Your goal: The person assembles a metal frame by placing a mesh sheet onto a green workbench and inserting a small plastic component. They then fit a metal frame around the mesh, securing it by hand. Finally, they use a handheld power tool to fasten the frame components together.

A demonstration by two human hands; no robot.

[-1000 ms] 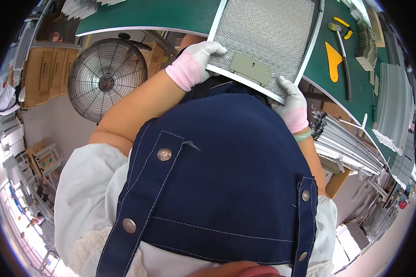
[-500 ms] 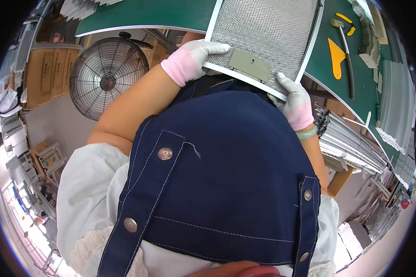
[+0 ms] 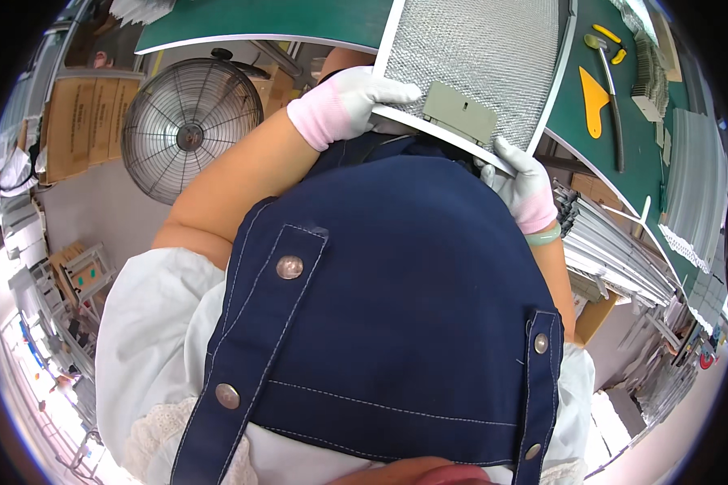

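A metal mesh filter panel [image 3: 481,48] with a pale frame lies partly over the green table, its near edge against my apron. A flat grey-green latch plate [image 3: 459,111] sits at the middle of that near edge. My left hand [image 3: 366,99], in a white glove with a pink cuff, grips the panel's near left corner, thumb on top. At the near right corner my gloved right hand [image 3: 519,179] holds the frame between thumb and fingers. The fingers beneath the frame are partly hidden. The panel's far end runs out of view.
On the green table [image 3: 574,153] lie a yellow scraper [image 3: 594,103], a hammer [image 3: 611,97] and a yellow-handled tool [image 3: 615,42]. Frame strips [image 3: 696,178] are stacked at right, with more metal profiles [image 3: 615,242] below. A black fan [image 3: 190,133] stands left, beside cardboard boxes [image 3: 85,129].
Both hands have shifted slightly to the right with the filter panel. Their grip on its near corners looks the same.
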